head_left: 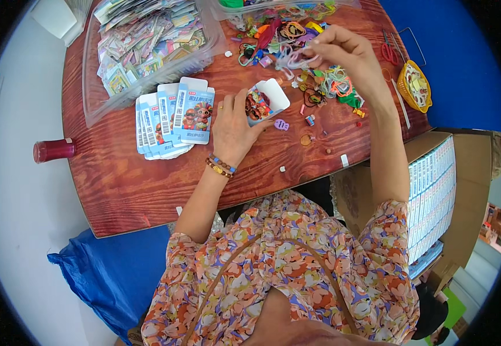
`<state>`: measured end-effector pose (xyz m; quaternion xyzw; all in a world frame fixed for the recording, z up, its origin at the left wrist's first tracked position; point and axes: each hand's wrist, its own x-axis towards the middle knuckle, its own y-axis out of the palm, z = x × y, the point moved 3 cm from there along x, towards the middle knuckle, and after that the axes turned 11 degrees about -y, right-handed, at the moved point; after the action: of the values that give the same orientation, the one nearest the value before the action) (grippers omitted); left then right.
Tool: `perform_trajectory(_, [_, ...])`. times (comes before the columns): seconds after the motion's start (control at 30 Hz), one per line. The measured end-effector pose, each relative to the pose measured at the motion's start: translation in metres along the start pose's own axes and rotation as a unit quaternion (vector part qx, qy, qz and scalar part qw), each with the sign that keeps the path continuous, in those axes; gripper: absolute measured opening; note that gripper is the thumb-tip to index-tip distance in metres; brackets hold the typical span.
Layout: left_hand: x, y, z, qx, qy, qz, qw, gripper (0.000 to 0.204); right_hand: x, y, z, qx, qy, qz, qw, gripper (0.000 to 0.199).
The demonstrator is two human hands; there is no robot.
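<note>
My left hand (233, 128) is wrapped round a small printed carton (258, 105) whose white end (277, 94) is unfolded. Just left of it lies a fanned stack of matching light-blue cartons (167, 121), with cartoon figures on the front. Above and to the right, my right hand (348, 55) pinches a tangle of pale, see-through strands (293, 59), held over a heap of small trinkets; its exact kind is unclear. Below the carton sits a purple charm (282, 124). A tangle of coloured cords (338, 82) lies below my right hand.
A clear bin (96, 95) full of cards stands at the far left, another clear tub (285, 7) at the back. A yellow basket (416, 86) and red-handled scissors (388, 52) lie right. A cardboard box (472, 184) of packed cartons stands beside the table. A red bottle (54, 150) is at left.
</note>
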<state>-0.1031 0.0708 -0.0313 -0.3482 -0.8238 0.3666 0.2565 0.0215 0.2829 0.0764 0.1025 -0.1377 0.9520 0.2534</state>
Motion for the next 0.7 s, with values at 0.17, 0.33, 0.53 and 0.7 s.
perform_trajectory(0.17, [-0.004, -0.005, 0.005, -0.006, 0.021, -0.026, 0.999, 0.082, 0.0, -0.017, -0.05, -0.517, -0.002, 0.081, 0.852, 0.012])
perform_trajectory(0.33, [-0.002, -0.01, 0.007, -0.039, 0.018, -0.012, 0.999, 0.078, -0.01, -0.041, -0.048, -0.198, 0.065, -0.048, 0.977, 0.015])
perform_trajectory(0.53, [-0.003, -0.016, 0.007, -0.057, 0.046, 0.026, 0.997, 0.079, -0.012, -0.065, -0.031, -0.168, 0.006, -0.061, 0.984, 0.017])
perform_trajectory(0.7, [0.002, -0.012, -0.006, -0.057, 0.048, 0.006, 0.997, 0.079, -0.012, -0.038, -0.016, 0.01, -0.037, -0.013, 0.999, 0.015])
